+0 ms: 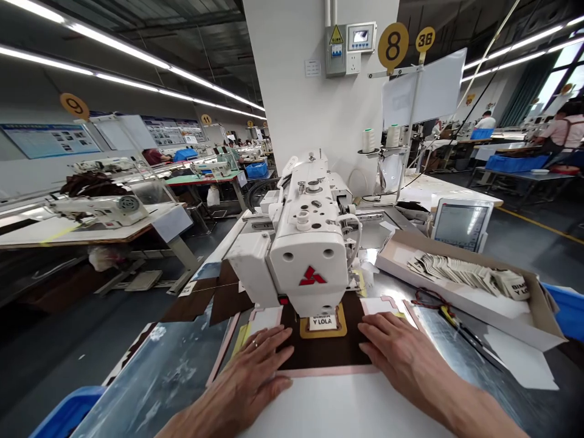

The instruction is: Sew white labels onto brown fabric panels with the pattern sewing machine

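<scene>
A white sewing machine (310,243) with a red emblem stands straight ahead. Beneath its head lies a dark brown fabric piece (326,356). On that fabric, a white label (322,322) reading "Y LOLA" shows inside a yellow-brown frame (336,332); the machine head hides the label's upper part. My left hand (255,371) rests flat with fingers stretched over the fabric's left edge and the white template (347,404). Opposite it, my right hand (396,347) lies flat, fingertips touching the fabric's right edge. Neither hand grips anything.
To the right, a cardboard box (392,267) holds many labels (460,271), with thread snips (465,334) in front and a screen (463,225) behind. More brown fabric pieces (196,299) lie at left. A blue bin (68,413) sits low at left.
</scene>
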The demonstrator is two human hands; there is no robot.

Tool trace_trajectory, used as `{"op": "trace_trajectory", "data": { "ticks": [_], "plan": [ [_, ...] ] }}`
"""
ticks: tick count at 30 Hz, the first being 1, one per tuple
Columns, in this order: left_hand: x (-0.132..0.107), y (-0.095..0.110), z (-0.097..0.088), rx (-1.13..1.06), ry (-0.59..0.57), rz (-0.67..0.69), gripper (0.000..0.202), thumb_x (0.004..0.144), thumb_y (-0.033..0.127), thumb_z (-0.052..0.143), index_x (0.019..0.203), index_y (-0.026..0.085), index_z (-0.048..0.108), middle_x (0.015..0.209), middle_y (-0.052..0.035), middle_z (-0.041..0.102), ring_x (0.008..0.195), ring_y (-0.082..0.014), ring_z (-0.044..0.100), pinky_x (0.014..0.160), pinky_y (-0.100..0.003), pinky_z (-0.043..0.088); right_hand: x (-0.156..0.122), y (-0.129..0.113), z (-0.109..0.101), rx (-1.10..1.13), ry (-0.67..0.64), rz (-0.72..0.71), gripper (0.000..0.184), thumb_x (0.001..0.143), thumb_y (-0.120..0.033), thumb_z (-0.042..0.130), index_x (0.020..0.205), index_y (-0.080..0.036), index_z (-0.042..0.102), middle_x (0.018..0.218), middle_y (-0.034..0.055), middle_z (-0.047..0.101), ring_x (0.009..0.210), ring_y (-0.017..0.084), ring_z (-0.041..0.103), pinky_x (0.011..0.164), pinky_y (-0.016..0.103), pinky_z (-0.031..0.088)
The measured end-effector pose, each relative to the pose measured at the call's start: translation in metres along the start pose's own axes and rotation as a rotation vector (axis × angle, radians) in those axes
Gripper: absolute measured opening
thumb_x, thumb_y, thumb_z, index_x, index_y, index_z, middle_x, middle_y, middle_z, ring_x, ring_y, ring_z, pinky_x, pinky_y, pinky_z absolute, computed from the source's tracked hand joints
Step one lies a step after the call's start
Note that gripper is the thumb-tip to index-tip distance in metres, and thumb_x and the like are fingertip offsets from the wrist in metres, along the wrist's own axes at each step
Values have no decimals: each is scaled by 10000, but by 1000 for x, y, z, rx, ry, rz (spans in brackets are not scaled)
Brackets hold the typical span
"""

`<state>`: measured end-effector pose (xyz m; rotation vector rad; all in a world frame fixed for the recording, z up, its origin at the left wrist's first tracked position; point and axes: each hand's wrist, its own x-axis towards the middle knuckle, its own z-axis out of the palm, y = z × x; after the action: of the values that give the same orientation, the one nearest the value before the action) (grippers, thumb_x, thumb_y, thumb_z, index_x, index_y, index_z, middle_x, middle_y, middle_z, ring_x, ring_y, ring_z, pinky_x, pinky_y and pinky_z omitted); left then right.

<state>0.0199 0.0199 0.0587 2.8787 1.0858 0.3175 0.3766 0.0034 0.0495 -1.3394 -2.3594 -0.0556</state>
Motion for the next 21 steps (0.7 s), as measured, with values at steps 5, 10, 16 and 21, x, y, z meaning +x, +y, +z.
{"op": "trace_trajectory", "data": {
  "ticks": [5, 10, 16, 21],
  "plan": [
    [-1, 13, 8, -51, 53, -7, 389, 1077, 429, 482, 1439, 315, 570, 1538, -29, 487, 1424, -296, 457, 1163, -474, 445, -27, -3, -10, 17, -19, -10, 238, 1004, -204, 514, 1179, -229, 673, 1160, 72, 725, 1020, 249, 691, 868, 394, 585],
    [13, 16, 7, -67, -4, 68, 459, 1038, 368, 591, 1488, 347, 507, 1532, -12, 496, 1403, -283, 486, 1187, -444, 420, -49, -1, -11, -8, 1, -21, 258, 1018, -237, 496, 1208, -263, 668, 1218, 64, 722, 1077, 238, 689, 883, 366, 603],
    [27, 16, 0, -90, -40, 103, 399, 1034, 359, 596, 1431, 321, 571, 1460, -30, 573, 1340, -278, 540, 1169, -447, 432, -51, 0, 2, -34, -13, -55, 300, 1021, -273, 511, 1291, -256, 640, 1302, 91, 686, 1106, 264, 674, 884, 407, 605],
    [35, 24, -7, -147, -50, 50, 266, 1028, 292, 601, 1289, 297, 651, 1361, -29, 624, 1251, -262, 569, 1077, -403, 467, -39, 0, 7, 10, -11, -20, 225, 1011, -329, 568, 1193, -243, 668, 1173, 91, 700, 999, 273, 664, 803, 416, 579]
  ]
}}
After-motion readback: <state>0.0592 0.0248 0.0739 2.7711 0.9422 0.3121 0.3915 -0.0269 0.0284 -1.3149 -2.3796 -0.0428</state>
